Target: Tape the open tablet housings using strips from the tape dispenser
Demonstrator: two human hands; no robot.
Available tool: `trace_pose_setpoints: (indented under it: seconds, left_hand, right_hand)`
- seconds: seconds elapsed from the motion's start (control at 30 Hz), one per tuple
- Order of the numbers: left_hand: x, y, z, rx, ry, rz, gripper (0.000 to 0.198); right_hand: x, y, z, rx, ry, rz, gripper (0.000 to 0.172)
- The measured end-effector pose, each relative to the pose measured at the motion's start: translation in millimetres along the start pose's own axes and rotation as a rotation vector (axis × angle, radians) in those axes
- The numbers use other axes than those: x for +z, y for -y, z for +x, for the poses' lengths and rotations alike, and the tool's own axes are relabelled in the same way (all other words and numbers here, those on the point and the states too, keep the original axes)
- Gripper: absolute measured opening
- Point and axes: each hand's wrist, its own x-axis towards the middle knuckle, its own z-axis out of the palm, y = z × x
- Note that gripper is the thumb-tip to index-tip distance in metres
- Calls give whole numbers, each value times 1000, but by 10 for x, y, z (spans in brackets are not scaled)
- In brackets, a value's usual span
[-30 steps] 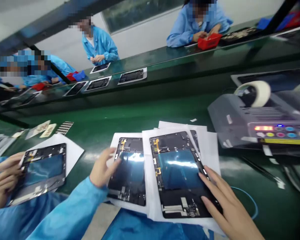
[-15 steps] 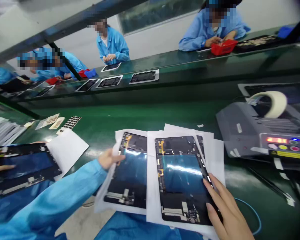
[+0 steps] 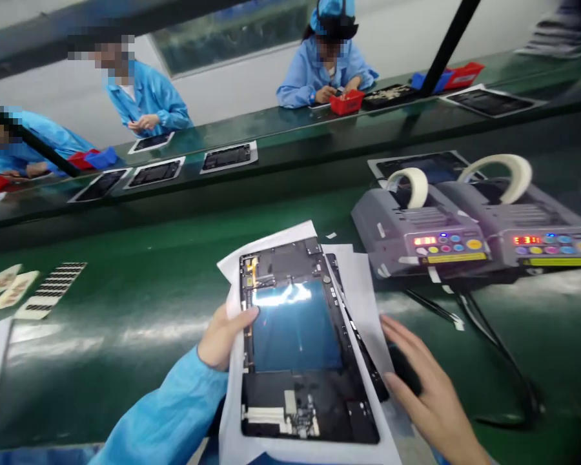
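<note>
My left hand (image 3: 230, 332) grips the left edge of a dark tablet housing (image 3: 295, 329), thumb on top and the other fingers hidden beneath. The housing shows a shiny blue middle and lies over white sheets (image 3: 356, 284). Under its right side, the edge of another dark housing (image 3: 370, 361) shows between the sheets. My right hand (image 3: 423, 381) is beside the right edge of the stack, thumb and fingers apart, with nothing held between them.
Two grey tape dispensers (image 3: 416, 226) stand at the right, black cables (image 3: 498, 349) before them. Printed sticker sheets (image 3: 53, 287) lie at the left. Across the raised green shelf (image 3: 281, 142), people in blue work near red bins (image 3: 347, 102) and more housings (image 3: 230, 156).
The view has turned right. The housing in my left hand now lies over the other one, where the two were side by side. My right hand has come off the housing's edge.
</note>
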Motion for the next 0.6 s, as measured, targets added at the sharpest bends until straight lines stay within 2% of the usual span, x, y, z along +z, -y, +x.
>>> trace_pose_setpoints:
  seconds: [0.07,0.13,0.2,0.27,0.33,0.4,0.47,0.53,0.6]
  left_hand:
    - [123,214,159,15,90,71,57]
    - [-10,305,219,31,163,206,52]
    - [-267,281,202,52,131,308,54]
    - [-469,190,134,67,20,303,63]
    - [-491,94,57,45,-47,226,69]
    - [-322,30,23,-11,13,151,72]
    - [-47,0,66,-45,141,98,73]
    - [217,-3,179,-30,243,53,75]
    - [388,21,325,29,302,45,77]
  right_hand:
    - [-221,-91,16,36,-131,-61,50]
    - [-364,-218,-12,117,-131,-88,50]
    - [-368,-318,-52,200,34,-57,58]
    - [-240,-344,-42,227,244,-32,70]
    - [-47,-290,46,213,368,-45,79]
    - [135,-198,180,202,421,-64,82]
    - [267,-115,301,200,444,-69,81]
    - [350,-64,368,199,447,-65,80]
    - [392,-33,380,200,421,-64,80]
